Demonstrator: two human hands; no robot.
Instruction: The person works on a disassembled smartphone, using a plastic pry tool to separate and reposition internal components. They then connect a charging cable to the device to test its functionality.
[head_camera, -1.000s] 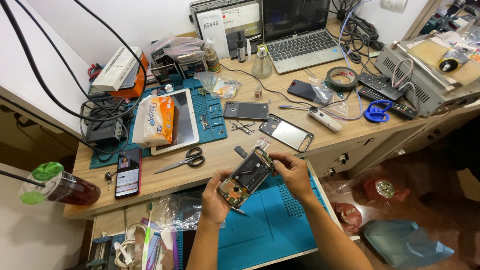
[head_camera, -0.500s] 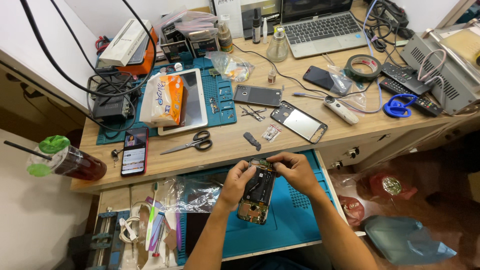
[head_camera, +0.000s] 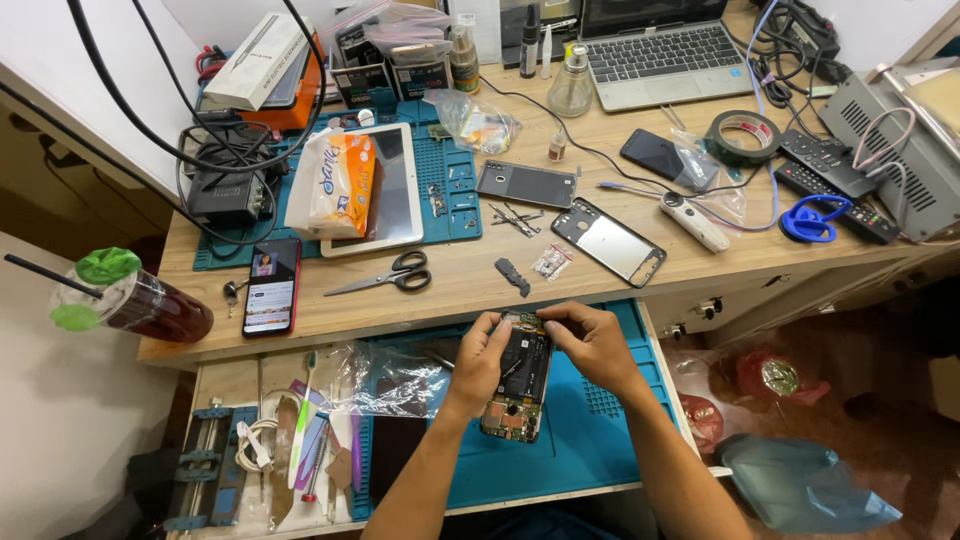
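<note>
An opened phone with its back off, battery and circuit board showing, lies in both my hands above the blue mat on the pull-out shelf. My left hand grips its left edge. My right hand holds its top right corner, fingertips at the upper end. On the desk beyond lie a phone back cover, another dark phone panel, tweezers, a small black part and a small bag of parts.
Scissors, a lit red phone, a tablet under a tissue pack, a laptop, tape roll, remotes and a drink cup crowd the desk. Tools and plastic bags fill the shelf's left side.
The opened phone has come down from over the desk edge to above the blue mat, turning from slanted to nearly upright. Both hands stay on it.
</note>
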